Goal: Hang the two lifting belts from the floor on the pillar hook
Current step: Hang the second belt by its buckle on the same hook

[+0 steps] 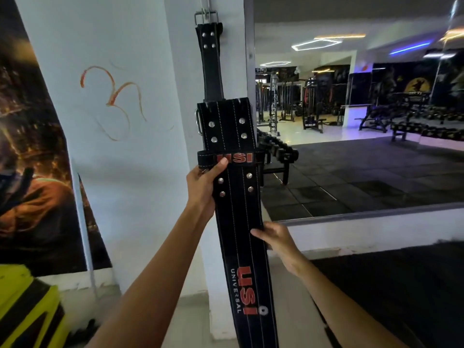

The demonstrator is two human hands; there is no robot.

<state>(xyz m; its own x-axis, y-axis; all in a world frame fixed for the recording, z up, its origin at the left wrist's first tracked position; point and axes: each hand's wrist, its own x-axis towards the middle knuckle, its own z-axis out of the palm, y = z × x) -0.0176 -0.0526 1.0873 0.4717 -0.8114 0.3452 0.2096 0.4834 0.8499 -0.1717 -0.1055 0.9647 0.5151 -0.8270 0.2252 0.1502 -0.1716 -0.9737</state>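
A black lifting belt (212, 69) hangs down the white pillar (185, 101) from its metal buckle (206, 17) at the top; the hook itself is hidden behind the buckle. In front of it I hold a second, wider black belt (238, 222) with red "USI" lettering, upright, its top end just below the hung belt's middle. My left hand (204, 188) grips its left edge near the keeper loop, thumb on the front. My right hand (277, 238) grips its right edge lower down. A buckle shows at the held belt's upper left side.
A large wall mirror (364, 116) to the right reflects gym machines, benches and a dumbbell rack. A dark poster (32, 151) covers the wall at left. A yellow and black object (27, 307) sits at the lower left. Black rubber flooring lies at the lower right.
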